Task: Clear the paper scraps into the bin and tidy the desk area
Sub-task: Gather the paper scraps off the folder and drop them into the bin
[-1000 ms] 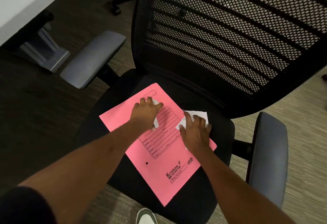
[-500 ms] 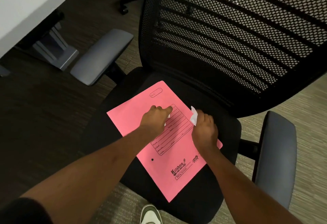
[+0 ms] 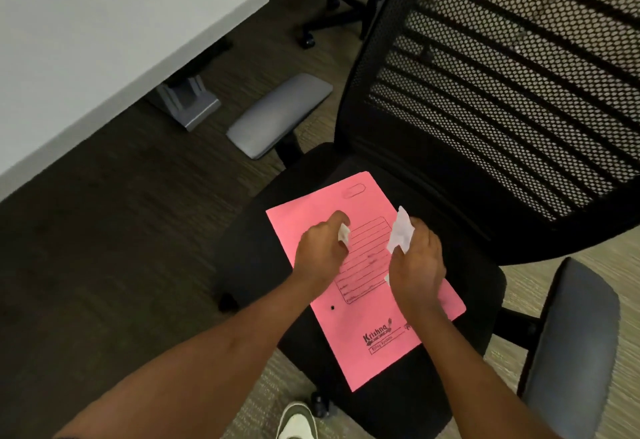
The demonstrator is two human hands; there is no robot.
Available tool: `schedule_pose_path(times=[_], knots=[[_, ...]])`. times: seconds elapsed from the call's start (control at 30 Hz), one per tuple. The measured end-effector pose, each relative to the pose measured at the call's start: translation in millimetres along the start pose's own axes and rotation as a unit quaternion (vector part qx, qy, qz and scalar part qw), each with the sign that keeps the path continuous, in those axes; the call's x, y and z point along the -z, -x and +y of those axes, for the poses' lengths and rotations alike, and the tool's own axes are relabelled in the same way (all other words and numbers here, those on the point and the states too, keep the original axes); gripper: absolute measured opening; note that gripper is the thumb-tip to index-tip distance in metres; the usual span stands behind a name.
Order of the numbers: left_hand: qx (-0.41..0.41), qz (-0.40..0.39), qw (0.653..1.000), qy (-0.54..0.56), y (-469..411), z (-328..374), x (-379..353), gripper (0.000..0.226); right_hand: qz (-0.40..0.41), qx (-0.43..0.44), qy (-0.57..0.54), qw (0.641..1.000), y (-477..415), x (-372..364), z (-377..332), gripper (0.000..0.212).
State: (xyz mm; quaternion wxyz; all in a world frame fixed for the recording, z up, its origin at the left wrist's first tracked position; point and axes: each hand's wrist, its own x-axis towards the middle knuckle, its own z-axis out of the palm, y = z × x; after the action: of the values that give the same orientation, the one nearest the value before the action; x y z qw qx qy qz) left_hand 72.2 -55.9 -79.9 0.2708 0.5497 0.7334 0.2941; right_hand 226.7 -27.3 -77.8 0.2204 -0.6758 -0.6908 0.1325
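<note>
A pink file folder (image 3: 374, 327) with printed lines lies on the black seat of an office chair (image 3: 252, 251). My left hand (image 3: 322, 251) hovers over the folder's upper half, fingers closed on a small white paper scrap (image 3: 344, 233). My right hand (image 3: 417, 265) is beside it over the folder's right edge, gripping a larger crumpled white paper scrap (image 3: 401, 230) that sticks up above the fingers. No bin is in view.
The chair's black mesh backrest (image 3: 502, 92) rises behind the seat, with grey armrests at left (image 3: 277, 114) and right (image 3: 571, 345). A white desk (image 3: 104, 33) stands at the upper left on a metal foot (image 3: 187, 102). A shoe (image 3: 298, 421) shows at the bottom.
My right hand gathered the flat white scrap off the folder's edge and now holds it crumpled and lifted. My left hand closed on its small scrap. The view shifted toward the desk.
</note>
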Motion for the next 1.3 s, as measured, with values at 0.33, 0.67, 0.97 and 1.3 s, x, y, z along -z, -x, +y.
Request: schedule_pose_path(times=[0.33, 0.67, 0.97, 1.3], knots=[[0.135, 0.23, 0.959, 0.094, 95, -51, 116, 0.043, -0.037, 0.093, -0.119, 0.988, 52, -1, -128, 0.056], [0.063, 0.442, 0.884, -0.137, 257, -192, 232, 0.042, -0.093, 0.392, -0.189, 0.895, 202, -63, -287, 0.035], [0.243, 0.469, 0.832, -0.17, 511, -312, 308, 0.043, -0.183, 0.6, -0.204, 0.752, 439, -124, -403, 0.053], [0.46, 0.396, 0.785, -0.126, 740, -457, 300, 0.044, -0.443, 0.606, -0.063, 0.658, 726, -227, -463, 0.042]])
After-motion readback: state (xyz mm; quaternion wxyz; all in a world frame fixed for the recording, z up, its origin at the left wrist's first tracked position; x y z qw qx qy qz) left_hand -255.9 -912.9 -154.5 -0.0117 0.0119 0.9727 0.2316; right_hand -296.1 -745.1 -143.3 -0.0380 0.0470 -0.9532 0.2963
